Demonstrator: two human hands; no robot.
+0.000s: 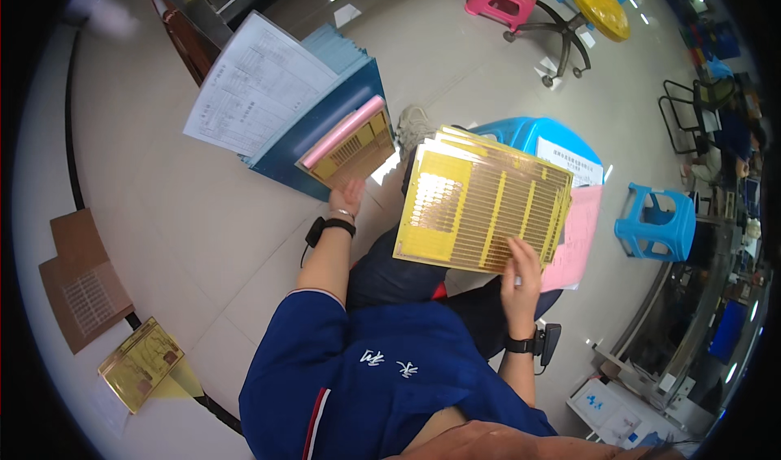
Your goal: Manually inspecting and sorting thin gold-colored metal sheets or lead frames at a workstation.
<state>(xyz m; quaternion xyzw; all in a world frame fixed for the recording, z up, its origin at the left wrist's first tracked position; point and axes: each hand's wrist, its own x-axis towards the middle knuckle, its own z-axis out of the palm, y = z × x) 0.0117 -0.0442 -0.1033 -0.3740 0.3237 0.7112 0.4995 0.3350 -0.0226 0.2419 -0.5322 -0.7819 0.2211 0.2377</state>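
A stack of yellow circuit board panels with copper-coloured strips and white sheets between lies over a blue stool in front of me. My right hand is at the stack's near edge, its fingers stretched over the top panel. To the left, my left hand has its fingers extended at the lower edge of a brown-and-yellow panel. That panel leans on a dark blue rack, with a pink roll along its upper edge. My left fingertips are partly hard to make out.
Printed white paper rests on the rack. Pink sheets lie beside the stack. At right stands another blue stool; a yellow-seated wheeled chair is farther off. A brown board and yellow panel are at lower left.
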